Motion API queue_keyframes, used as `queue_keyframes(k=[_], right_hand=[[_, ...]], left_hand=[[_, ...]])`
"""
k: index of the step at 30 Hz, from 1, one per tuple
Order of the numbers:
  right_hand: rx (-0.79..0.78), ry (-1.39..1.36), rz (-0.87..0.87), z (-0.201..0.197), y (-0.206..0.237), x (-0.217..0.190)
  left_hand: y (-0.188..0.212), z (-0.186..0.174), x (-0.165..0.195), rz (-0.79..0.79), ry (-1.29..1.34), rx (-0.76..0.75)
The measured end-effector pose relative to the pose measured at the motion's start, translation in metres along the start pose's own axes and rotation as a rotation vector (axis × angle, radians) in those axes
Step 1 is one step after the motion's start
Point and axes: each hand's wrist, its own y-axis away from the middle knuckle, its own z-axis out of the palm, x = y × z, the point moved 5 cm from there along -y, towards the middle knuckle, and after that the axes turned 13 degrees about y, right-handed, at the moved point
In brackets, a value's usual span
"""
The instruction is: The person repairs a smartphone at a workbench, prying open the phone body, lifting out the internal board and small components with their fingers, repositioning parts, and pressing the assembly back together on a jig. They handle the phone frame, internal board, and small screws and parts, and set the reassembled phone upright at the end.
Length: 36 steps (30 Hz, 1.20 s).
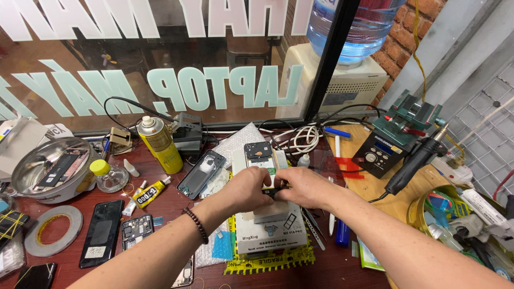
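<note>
My left hand and my right hand meet over a white box in the middle of the bench. Both pinch a small dark part between their fingertips; its shape is mostly hidden. Just beyond the hands lies an opened phone body with its inside showing. A bead bracelet circles my left wrist.
A yellow spray can, a glue tube, a phone back cover, a black phone, a tape roll and a metal bowl lie left. A soldering station with its handle stands right.
</note>
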Motion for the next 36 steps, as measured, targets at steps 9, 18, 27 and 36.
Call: queue_keyframes(k=[9,18,27,36], right_hand=[[0.183,-0.103,0.000,0.012,-0.005,0.018],[0.197,-0.357,0.153,0.026,-0.021,0.034],[0.263,-0.149,0.102,0.031,-0.034,0.042],[0.235,-0.265,0.166,0.028,-0.002,0.036]], left_hand=[[0.010,-0.006,-0.040,-0.195,0.520,0.134],[0.012,-0.006,-0.049,-0.458,1.061,0.141],[0.008,-0.003,-0.058,-0.485,0.925,0.243],[0.015,-0.002,-0.049,-0.338,0.653,0.219]])
